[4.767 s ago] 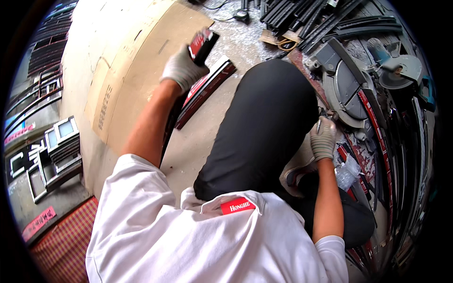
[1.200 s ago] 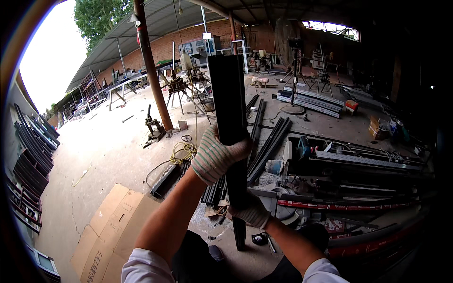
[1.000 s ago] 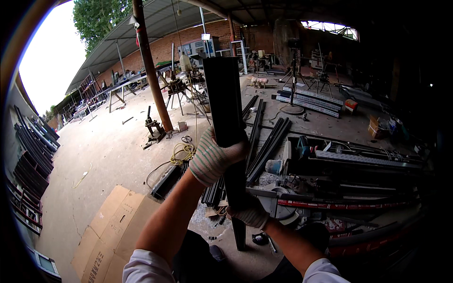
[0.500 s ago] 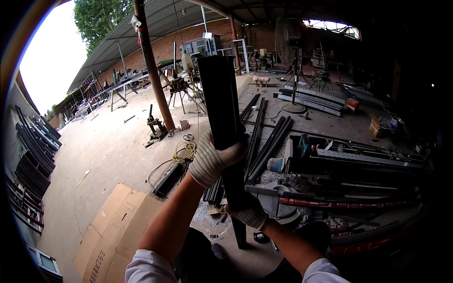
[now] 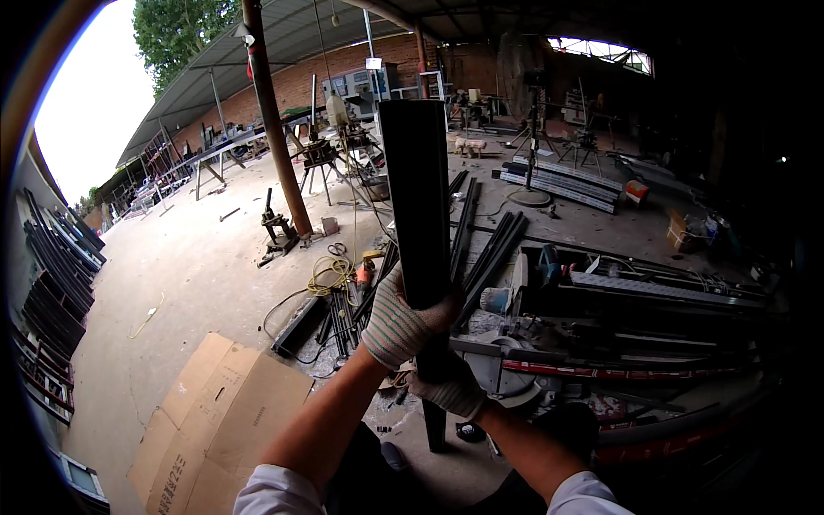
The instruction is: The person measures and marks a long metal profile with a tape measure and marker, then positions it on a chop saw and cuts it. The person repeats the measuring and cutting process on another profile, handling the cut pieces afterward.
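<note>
A bundle of long black metal profiles [image 5: 415,197] stands nearly upright in front of me, its top rising to the height of the far machines and its foot low by my shoes. My left hand [image 5: 402,318], in a striped knit glove, is wrapped around it at mid-length. Lower down, my right hand [image 5: 452,386], gloved alike, grips the same piece from the right side. Whether it is one profile or several held together I cannot tell in the dark. Its lower end [image 5: 435,429] shows beneath my right hand.
Flattened cardboard [image 5: 215,412] lies at lower left. Black profiles [image 5: 493,266] lie on the floor beyond my hands. A mitre saw [image 5: 506,296] and stacked profiles fill the right. A yellow cable [image 5: 330,275] coils near an orange power tool [image 5: 365,273]. A post [image 5: 275,120] stands farther off.
The profile's upper part has shifted right and my left hand has slid slightly right and down along with it. An orange power tool now shows behind. My right hand has barely moved.
</note>
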